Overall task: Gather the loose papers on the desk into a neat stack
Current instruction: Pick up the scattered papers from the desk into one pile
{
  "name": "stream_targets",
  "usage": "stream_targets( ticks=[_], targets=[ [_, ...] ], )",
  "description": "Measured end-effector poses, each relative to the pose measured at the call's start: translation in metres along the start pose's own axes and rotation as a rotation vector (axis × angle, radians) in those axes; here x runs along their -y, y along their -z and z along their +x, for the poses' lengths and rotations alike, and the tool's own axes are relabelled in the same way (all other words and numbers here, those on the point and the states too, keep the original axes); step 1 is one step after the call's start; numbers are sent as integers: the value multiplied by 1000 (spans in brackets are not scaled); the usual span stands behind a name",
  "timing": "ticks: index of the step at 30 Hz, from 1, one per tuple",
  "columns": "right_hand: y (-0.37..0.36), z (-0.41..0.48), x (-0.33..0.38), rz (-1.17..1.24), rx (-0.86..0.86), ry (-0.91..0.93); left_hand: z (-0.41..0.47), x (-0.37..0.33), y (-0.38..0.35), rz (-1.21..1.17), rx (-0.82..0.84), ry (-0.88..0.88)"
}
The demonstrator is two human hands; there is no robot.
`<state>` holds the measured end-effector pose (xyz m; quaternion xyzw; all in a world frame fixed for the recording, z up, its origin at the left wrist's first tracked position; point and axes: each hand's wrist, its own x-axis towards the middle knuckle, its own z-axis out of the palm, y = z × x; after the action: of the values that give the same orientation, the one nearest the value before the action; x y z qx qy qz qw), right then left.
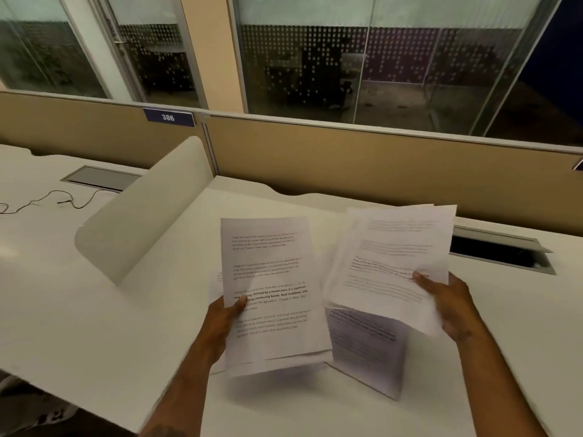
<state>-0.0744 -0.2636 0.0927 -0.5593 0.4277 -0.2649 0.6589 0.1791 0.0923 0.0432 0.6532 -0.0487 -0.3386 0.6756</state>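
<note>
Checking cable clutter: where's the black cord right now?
In the head view, the black cord lies at far left on the neighbouring desk, beyond the curved divider, just in front of the grey hatch.

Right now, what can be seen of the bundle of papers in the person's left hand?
The bundle of white printed sheets is held upright, tilted slightly, above the white desk. Its top page shows several paragraphs, one partly bold. Offset edges show beneath. The left hand pinches the left edge, thumb on the front.

A: Where is free room seen?
B: Bare table (94, 310) is seen left of the papers.
A: And obstacles?
B: A curved divider (142, 209) is stood further left; an open cable hatch (501, 253) is set right.
</note>
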Motion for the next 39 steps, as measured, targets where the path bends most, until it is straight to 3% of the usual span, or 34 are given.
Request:
stream_targets(
  ticks=[8,15,24,26,29,32,34,37,39],
  targets=[
    [-49,-28,1,101,353,-91,4,-16,-3,-13,31,-22],
    [-136,-60,-39,49,403,-139,-7,-21,3,-1,96,-17],
    [-194,-72,-54,-80,249,-94,-7,-11,14,-22,86,-43],
    [-179,-63,-54,-158,104,-106,-7,-7,21,-17,57,-45],
    [-131,-51,-70,-666,-274,-212,-10,-5,32,-23,32,-37],
    [-92,-55,-94,-1004,-335,-380,-12,-4,39,-30,9,-28],
    [-82,-52,-101,-980,-328,-412,-14,-2,40,-33,-6,-26],
    [-72,-36,-96,-750,-337,-518,-18,0,38,-36,-26,-25],
    [-65,-28,-89,-690,-322,-465,-20,1,37,-38,-38,-27]
  ],
)
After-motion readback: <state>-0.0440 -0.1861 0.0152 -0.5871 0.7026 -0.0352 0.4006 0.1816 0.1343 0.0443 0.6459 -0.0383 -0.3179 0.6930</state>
